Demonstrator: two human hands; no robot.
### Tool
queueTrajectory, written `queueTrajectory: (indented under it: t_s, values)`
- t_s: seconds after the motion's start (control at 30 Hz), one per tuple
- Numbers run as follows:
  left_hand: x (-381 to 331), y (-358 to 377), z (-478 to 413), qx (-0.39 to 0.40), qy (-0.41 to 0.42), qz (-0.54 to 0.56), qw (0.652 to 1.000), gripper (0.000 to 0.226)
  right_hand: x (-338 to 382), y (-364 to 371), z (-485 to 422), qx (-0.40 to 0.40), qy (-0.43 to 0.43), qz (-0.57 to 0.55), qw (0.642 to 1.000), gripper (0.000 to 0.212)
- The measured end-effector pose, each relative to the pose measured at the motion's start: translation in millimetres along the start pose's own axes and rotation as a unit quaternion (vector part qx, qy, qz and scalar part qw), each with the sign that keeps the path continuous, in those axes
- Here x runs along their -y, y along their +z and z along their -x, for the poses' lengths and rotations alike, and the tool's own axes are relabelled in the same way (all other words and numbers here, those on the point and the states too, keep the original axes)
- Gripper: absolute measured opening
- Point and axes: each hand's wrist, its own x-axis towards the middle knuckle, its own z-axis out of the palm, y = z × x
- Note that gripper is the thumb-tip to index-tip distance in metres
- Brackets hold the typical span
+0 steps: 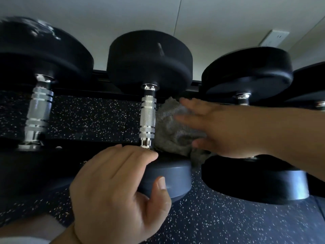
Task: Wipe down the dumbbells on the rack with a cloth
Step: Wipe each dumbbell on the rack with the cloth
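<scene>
Three dumbbells (pixel 38 110) sit side by side on the rack (pixel 100 73), and I'm working the middle dumbbell (pixel 149 59) — my left hand (pixel 114 187) curls its fingers over the near weight (pixel 172 178), thumb on its rim, gripping it. My right hand (pixel 228 127) holds the grey cloth (pixel 168 127) bunched between nearly straight fingers and the thumb underneath — the cloth touches the right side of the steel handle (pixel 148 118).
</scene>
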Motion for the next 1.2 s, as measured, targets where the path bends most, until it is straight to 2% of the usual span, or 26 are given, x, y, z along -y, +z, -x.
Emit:
queueTrajectory:
  t_s: [0.07, 0.17, 0.23, 0.3, 0.37, 0.43, 0.47, 0.53, 0.57, 0.7, 0.77, 0.83, 0.9, 0.93, 0.97, 1.0, 1.03, 1.07, 1.13, 1.2]
  values:
    - [0, -1, 0, 0.005, -0.009, -0.001, 1.000, 0.038, -6, 17, -16, 0.025, -0.034, 0.023, 0.999, 0.080]
    - [-2, -4, -1, 0.005, -0.002, -0.005, 1.000, 0.037, -21, 31, -28, -0.036, -0.109, 0.097, 0.989, 0.087]
    - [-2, -5, -2, 0.001, -0.002, -0.008, 1.000, 0.036, -27, 32, -27, -0.029, -0.112, 0.123, 0.986, 0.087]
    - [-2, -4, -2, -0.003, 0.001, -0.018, 1.000, 0.037, -21, 27, -24, -0.023, -0.118, 0.127, 0.985, 0.077]
    - [-1, -3, 0, 0.006, 0.003, -0.023, 1.000, 0.038, -17, 25, -26, -0.056, -0.167, 0.122, 0.977, 0.051]
    - [-3, -3, 1, 0.007, 0.001, -0.028, 1.000, 0.039, -19, 24, -22, -0.081, -0.145, 0.116, 0.979, 0.022]
    - [-4, -3, 1, 0.004, 0.001, -0.032, 0.999, 0.039, -18, 18, -14, -0.088, -0.104, 0.076, 0.988, 0.016]
    - [-6, -4, 1, 0.006, -0.004, -0.035, 0.999, 0.038, -10, -1, 7, -0.112, -0.012, -0.074, 0.991, 0.019]
    - [-6, -4, 0, 0.010, -0.008, -0.035, 0.999, 0.037, -5, -11, 20, -0.119, 0.036, -0.150, 0.981, 0.019]
    - [-6, -4, -1, 0.016, -0.008, -0.029, 0.999, 0.035, 32, -35, 83, -0.184, 0.136, -0.347, 0.910, 0.020]
    - [-6, -3, -2, 0.017, -0.006, -0.026, 0.999, 0.034, 55, -29, 110, -0.272, 0.183, -0.432, 0.840, 0.026]
    - [-8, -3, -2, 0.029, -0.013, -0.029, 0.999, 0.032, 85, -16, 123, -0.349, 0.236, -0.507, 0.752, 0.028]
    - [-10, -5, -1, 0.034, -0.032, -0.019, 0.999, 0.030, 119, -3, 112, -0.341, 0.248, -0.586, 0.692, 0.026]
    - [-10, -6, -2, 0.038, -0.041, -0.007, 0.998, 0.029, 136, 5, 100, -0.321, 0.226, -0.609, 0.689, 0.024]
    - [-10, -8, -2, 0.044, -0.048, 0.010, 0.998, 0.029, 153, 14, 85, -0.316, 0.206, -0.599, 0.706, 0.020]
    - [-9, -12, -3, 0.053, -0.058, 0.037, 0.996, 0.029, 166, 24, 71, -0.326, 0.192, -0.556, 0.740, 0.021]
    - [-6, -14, -3, 0.066, -0.076, 0.071, 0.992, 0.030, 175, 32, 59, -0.343, 0.180, -0.502, 0.773, 0.036]
    - [-2, -19, -3, 0.083, -0.100, 0.101, 0.986, 0.031, 177, 38, 52, -0.357, 0.169, -0.472, 0.788, 0.050]
    - [6, -34, 3, 0.106, -0.123, 0.117, 0.980, 0.035, 172, 41, 49, -0.392, 0.150, -0.466, 0.779, 0.060]
    - [16, -60, 12, 0.092, -0.087, 0.088, 0.988, 0.038, 162, 49, 51, -0.398, 0.143, -0.494, 0.759, 0.060]
